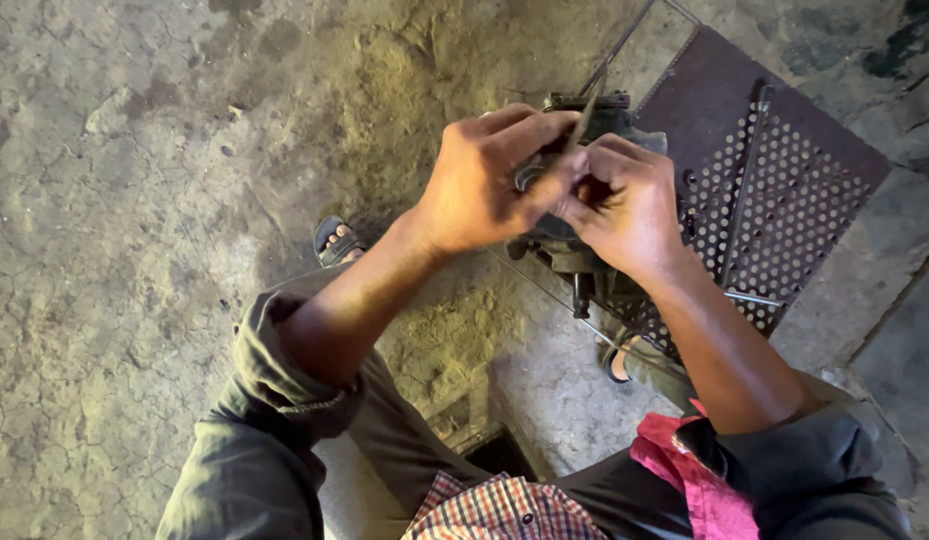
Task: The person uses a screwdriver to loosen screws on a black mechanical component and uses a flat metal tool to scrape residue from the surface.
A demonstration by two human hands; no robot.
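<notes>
Cracked floor (135, 250); perforated plate (785, 190) at right. Above it, metal part (575, 250): probably heavy, stiff, greasy, best gripped by its body. Left hand (485, 180) closed, pinching thin blade (588, 115). Right hand (630, 205) clasped round the part.

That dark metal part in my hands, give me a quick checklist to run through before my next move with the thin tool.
1. Left hand on the thin metal tool: ok, pinched in a closed grip.
2. Right hand steadying the dark metal part: ok.
3. Tool tip seated on the part: cannot tell, fingers hide it.
4. Part off the floor: ok, held up.
5. Sandalled foot away from the work: ok.
6. Perforated metal plate lying flat: ok.
</notes>
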